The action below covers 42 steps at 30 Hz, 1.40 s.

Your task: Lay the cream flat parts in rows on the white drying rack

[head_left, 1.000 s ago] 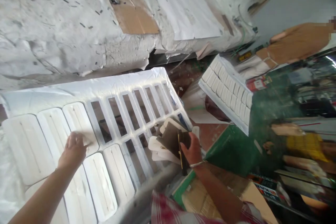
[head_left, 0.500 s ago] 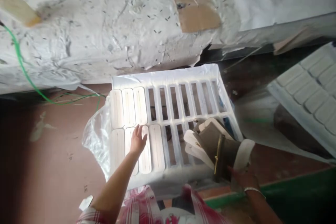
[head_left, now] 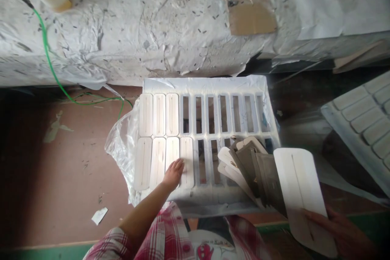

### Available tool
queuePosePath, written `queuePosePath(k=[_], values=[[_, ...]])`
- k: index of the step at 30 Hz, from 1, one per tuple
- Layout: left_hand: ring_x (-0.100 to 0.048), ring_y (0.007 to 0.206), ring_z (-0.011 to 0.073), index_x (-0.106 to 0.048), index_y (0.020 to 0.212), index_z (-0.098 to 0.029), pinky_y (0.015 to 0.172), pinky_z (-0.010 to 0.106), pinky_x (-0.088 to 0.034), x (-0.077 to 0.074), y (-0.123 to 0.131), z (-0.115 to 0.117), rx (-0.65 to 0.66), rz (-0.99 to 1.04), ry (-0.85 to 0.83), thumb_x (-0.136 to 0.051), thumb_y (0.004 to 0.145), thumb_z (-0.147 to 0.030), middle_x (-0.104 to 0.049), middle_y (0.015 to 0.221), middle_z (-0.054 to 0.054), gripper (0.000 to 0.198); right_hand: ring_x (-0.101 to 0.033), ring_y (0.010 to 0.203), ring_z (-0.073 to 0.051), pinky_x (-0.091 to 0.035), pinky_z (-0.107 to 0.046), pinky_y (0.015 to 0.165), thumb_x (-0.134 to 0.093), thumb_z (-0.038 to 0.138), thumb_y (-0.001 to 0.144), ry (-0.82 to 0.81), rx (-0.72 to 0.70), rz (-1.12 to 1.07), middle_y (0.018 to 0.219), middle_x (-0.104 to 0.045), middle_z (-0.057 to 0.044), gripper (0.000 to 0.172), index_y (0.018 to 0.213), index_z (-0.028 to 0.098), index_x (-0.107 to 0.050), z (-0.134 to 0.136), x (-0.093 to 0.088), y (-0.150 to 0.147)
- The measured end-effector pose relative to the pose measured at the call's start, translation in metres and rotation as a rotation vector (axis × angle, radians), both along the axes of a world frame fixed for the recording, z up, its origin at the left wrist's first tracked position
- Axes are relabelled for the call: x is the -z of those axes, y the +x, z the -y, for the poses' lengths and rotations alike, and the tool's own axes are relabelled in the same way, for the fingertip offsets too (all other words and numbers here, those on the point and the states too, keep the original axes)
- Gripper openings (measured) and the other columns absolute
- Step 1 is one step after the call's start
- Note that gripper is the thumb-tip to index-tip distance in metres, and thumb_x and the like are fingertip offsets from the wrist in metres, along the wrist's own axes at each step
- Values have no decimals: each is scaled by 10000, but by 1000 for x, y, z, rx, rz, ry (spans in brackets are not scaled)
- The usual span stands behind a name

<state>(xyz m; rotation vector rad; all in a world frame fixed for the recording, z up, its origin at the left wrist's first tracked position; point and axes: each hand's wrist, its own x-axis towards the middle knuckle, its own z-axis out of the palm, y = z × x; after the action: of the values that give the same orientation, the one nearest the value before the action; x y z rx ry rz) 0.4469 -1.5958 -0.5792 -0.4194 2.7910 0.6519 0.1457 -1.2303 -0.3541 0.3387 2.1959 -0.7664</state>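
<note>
Swinging clear at the right now, in the head view, comes a white panel [head_left: 294, 185], its face fully on show where half a second ago it was mostly tucked behind the dark pieces [head_left: 245, 162]! Meanwhile the left hand [head_left: 173, 175] has slid along the near row to the border of its third and fourth panels. Right hand [head_left: 343, 229] closed on the held panel's lower part, a digit laid across the face (the other fingers are too hidden to call). Left fingers loosely extended, gripping nothing, their tips resting on the laid panels [head_left: 187, 154]. And the held panel? Off the rack's [head_left: 204, 84] near right corner, just beside those dark pieces, long axis slanting from upper left to lower right, slit running lengthwise; the laid ones point straight away from the wearer.
</note>
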Motion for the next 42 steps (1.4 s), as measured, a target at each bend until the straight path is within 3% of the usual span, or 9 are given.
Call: queuePosePath(k=[3,10,19,22,28,31,35,39,42], values=[[-306,1375,261,-424,1374,-64,1104,411,-368,13,25,-9,-11,-22,-35,-366,878,-51,-371,1462,143,499,-670,859,-362,-556,-455,786,-767,476,529,-104,-179,114,903,-721,-126,337,792,274,-704,28,-17,-9],[-189,1414,277,-334,1431,-54,1142,452,-275,0,37,-8,158,176,-103,-364,828,-18,-201,1523,166,605,-625,881,-189,-450,-391,955,-471,149,788,-360,-1342,-356,925,-665,-57,287,886,295,-698,142,-29,-10],[-168,1410,328,-311,1418,31,1138,479,-245,-36,56,-44,245,431,99,-377,830,-83,-177,1516,211,603,-520,814,-166,-193,-504,1116,-497,8,654,-416,-1707,-739,712,-600,2,224,641,196,-617,245,34,22],[-257,1392,290,-381,1402,-23,1141,439,-261,-42,72,-48,120,375,308,-385,830,-93,-296,1487,181,576,-530,925,-199,-169,-525,1127,-507,30,711,-419,-1768,-841,710,-591,-18,203,660,185,-629,263,54,37],[-505,1224,229,-420,1351,-60,1002,356,-453,-84,23,-16,-735,35,857,-429,887,-474,-497,1349,187,622,-500,1091,-232,-159,-545,1142,-479,25,779,-532,-1733,-996,749,-599,-39,237,674,175,-630,279,92,61],[-497,1213,253,-329,1400,-40,898,344,-508,-109,-22,-26,-671,50,1133,-551,783,-558,-469,1362,205,837,-467,1169,-246,-228,-569,1112,-478,-11,767,-605,-1653,-982,873,-633,-52,250,687,169,-634,281,121,53],[-587,1007,276,-319,1400,-36,872,396,-493,-120,-70,-65,-578,143,981,-675,668,-543,-489,1317,220,959,-388,1268,-259,-426,-474,1016,-481,6,796,-686,-1562,-927,1071,-611,-80,258,643,161,-619,277,150,38],[-608,936,281,-471,1219,-47,828,393,-472,-110,-95,-83,-563,136,816,-502,808,-293,-599,1117,218,480,-333,1336,-247,-432,-442,1039,-408,-10,804,-748,-1504,-850,1223,-546,-123,280,681,149,-603,266,160,33],[-610,846,245,-545,913,-99,789,364,-454,-94,-98,-77,-631,158,849,-370,837,-161,-637,859,162,201,-328,1355,-256,-389,-482,1077,-372,26,822,-618,-1217,-868,1383,-415,-183,307,997,125,-605,255,167,36]])
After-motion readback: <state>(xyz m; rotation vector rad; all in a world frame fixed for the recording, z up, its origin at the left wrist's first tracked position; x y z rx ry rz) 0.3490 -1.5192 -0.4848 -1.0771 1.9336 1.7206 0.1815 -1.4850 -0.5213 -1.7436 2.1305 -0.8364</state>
